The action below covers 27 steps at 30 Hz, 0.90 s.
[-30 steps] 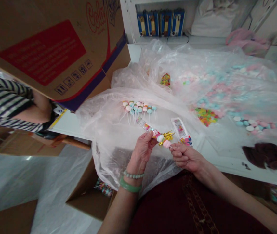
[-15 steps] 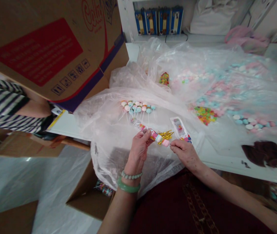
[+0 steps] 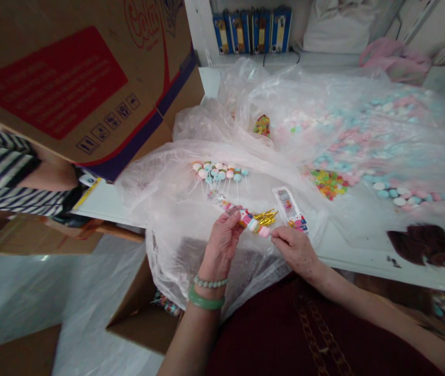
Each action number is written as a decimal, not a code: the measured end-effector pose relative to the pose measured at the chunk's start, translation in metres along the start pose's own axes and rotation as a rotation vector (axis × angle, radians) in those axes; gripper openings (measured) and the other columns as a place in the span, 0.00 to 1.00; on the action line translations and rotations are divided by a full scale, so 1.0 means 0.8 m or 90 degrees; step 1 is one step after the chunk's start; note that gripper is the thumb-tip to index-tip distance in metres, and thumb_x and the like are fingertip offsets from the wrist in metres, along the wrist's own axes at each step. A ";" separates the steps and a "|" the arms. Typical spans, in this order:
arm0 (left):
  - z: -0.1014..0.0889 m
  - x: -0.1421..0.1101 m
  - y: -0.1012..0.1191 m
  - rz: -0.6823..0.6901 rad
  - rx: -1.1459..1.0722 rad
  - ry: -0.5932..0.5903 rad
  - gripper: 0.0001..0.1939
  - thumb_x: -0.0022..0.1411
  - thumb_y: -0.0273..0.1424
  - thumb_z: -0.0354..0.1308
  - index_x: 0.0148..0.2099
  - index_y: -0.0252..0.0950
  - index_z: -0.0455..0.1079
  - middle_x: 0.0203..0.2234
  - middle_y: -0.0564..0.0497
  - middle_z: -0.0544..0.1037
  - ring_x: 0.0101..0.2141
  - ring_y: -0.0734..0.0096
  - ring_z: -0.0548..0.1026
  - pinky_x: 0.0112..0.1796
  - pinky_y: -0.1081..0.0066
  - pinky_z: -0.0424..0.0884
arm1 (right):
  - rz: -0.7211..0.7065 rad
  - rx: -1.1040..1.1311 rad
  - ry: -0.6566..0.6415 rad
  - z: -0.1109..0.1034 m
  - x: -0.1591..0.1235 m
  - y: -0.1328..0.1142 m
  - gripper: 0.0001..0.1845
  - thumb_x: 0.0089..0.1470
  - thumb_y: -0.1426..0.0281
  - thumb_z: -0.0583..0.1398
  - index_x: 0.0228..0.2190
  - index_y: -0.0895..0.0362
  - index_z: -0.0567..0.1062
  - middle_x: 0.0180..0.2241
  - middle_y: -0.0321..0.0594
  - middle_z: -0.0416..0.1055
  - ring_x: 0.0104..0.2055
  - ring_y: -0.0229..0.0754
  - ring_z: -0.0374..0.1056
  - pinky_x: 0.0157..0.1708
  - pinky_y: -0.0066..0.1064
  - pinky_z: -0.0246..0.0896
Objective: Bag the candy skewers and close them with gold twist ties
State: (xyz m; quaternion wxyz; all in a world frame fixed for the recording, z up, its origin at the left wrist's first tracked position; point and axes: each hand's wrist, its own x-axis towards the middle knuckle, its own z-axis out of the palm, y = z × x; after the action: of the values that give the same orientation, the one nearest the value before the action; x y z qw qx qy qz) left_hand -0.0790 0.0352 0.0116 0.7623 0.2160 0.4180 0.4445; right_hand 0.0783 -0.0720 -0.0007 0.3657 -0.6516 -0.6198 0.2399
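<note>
My left hand (image 3: 225, 230) pinches a clear printed candy bag (image 3: 218, 198) whose closed-looking end points away to the left. From the bag's near end sticks out a marshmallow lollipop (image 3: 262, 231) with white and pink pieces and an orange bit between them. My right hand (image 3: 290, 245) is closed at the pink end, apparently on the lollipop's stick, which the fingers mostly hide. Just beyond the hands lie gold twist ties (image 3: 266, 216) and a flat stack of printed bags (image 3: 288, 206). Farther back is a row of marshmallow lollipops (image 3: 222, 172) on white sticks.
Plastic sheeting (image 3: 167, 193) covers the table. Loose marshmallows (image 3: 398, 194) and fruit-coloured gummies (image 3: 329, 184) lie to the right, near a dark cloth (image 3: 430, 248). A big cardboard box (image 3: 89, 78) stands at left, beside a person's striped sleeve (image 3: 3, 172). An open carton (image 3: 144, 318) sits below.
My right hand and the lollipop have shifted slightly left, toward my left hand. The left hand keeps its pinch on the bag. The view has moved a little.
</note>
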 end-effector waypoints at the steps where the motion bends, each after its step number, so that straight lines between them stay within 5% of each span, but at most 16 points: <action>1: 0.000 -0.001 0.000 0.000 0.001 -0.010 0.13 0.45 0.26 0.69 0.35 0.30 0.75 0.28 0.50 0.79 0.29 0.74 0.75 0.33 0.75 0.72 | 0.003 -0.004 0.000 0.000 0.001 0.000 0.11 0.55 0.73 0.53 0.28 0.57 0.74 0.26 0.38 0.71 0.30 0.39 0.65 0.32 0.29 0.53; 7: 0.004 -0.003 -0.013 0.007 0.006 -0.059 0.12 0.47 0.30 0.69 0.35 0.30 0.75 0.31 0.48 0.80 0.31 0.72 0.76 0.37 0.73 0.71 | 0.074 0.079 -0.048 -0.001 0.005 0.000 0.09 0.51 0.71 0.54 0.23 0.57 0.71 0.22 0.35 0.66 0.27 0.37 0.61 0.29 0.28 0.50; 13: 0.004 -0.005 -0.018 -0.026 0.015 -0.085 0.12 0.49 0.30 0.68 0.37 0.30 0.75 0.31 0.47 0.80 0.32 0.71 0.76 0.38 0.72 0.71 | 0.335 0.431 -0.112 0.002 0.006 0.008 0.08 0.47 0.65 0.57 0.23 0.57 0.69 0.17 0.29 0.57 0.18 0.32 0.48 0.20 0.26 0.43; 21: 0.001 -0.006 -0.008 -0.043 0.076 -0.049 0.14 0.44 0.29 0.70 0.35 0.31 0.75 0.29 0.48 0.79 0.30 0.72 0.76 0.35 0.73 0.70 | 0.232 0.236 -0.014 -0.015 0.014 0.015 0.07 0.44 0.67 0.56 0.20 0.56 0.70 0.19 0.32 0.62 0.25 0.36 0.57 0.27 0.27 0.50; 27: 0.014 -0.012 -0.012 -0.037 0.082 -0.066 0.12 0.45 0.31 0.70 0.32 0.30 0.75 0.27 0.50 0.78 0.29 0.73 0.75 0.36 0.73 0.71 | 0.348 0.471 -0.078 -0.008 0.014 0.006 0.08 0.43 0.65 0.59 0.22 0.57 0.70 0.16 0.28 0.58 0.17 0.30 0.47 0.18 0.24 0.39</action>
State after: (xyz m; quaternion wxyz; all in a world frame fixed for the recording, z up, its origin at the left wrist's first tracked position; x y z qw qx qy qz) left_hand -0.0675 0.0226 0.0152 0.7800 0.2749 0.4119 0.3826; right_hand 0.0876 -0.0617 0.0016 0.4596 -0.6014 -0.3186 0.5706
